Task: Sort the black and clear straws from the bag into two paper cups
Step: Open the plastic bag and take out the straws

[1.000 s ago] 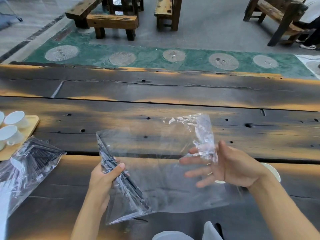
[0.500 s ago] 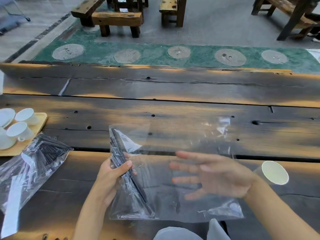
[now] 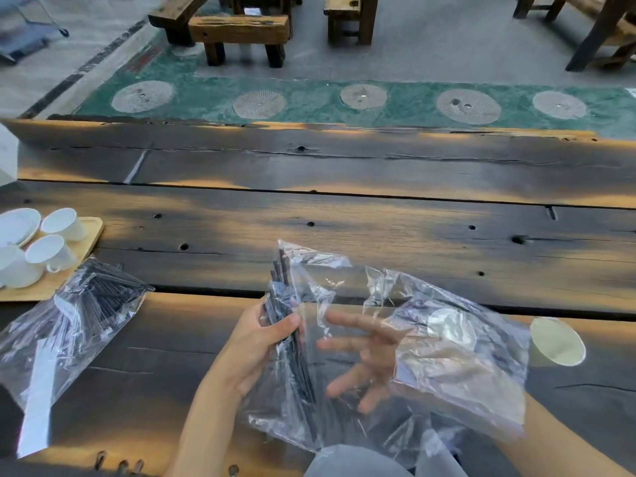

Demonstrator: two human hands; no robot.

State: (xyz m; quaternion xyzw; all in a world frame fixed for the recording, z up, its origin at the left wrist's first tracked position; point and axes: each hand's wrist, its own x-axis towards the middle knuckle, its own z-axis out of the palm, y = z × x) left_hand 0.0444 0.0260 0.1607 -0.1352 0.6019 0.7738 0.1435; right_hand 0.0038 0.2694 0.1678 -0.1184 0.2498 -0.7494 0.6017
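A clear plastic bag (image 3: 457, 359) lies crumpled in front of me over the dark wooden table (image 3: 344, 222). My left hand (image 3: 256, 346) grips a bundle of black straws (image 3: 287, 325) through the bag's left side, the straws standing nearly upright. Inside the bag is my right hand (image 3: 364, 356), fingers spread and pointing left toward the straws, holding nothing. A paper cup (image 3: 557, 340) lies at the right, its mouth facing me. A second paper cup (image 3: 451, 327) shows dimly through the plastic.
Another clear bag full of black straws (image 3: 69, 325) lies at the left. Behind it a wooden tray (image 3: 91, 242) carries white cups (image 3: 56, 253) and saucers. Wooden benches (image 3: 241, 32) stand on the floor beyond the table's far edge.
My right hand has gone into the bag, which has crumpled over its wrist. My left hand has tilted the straw bundle more upright. The view has shifted left.
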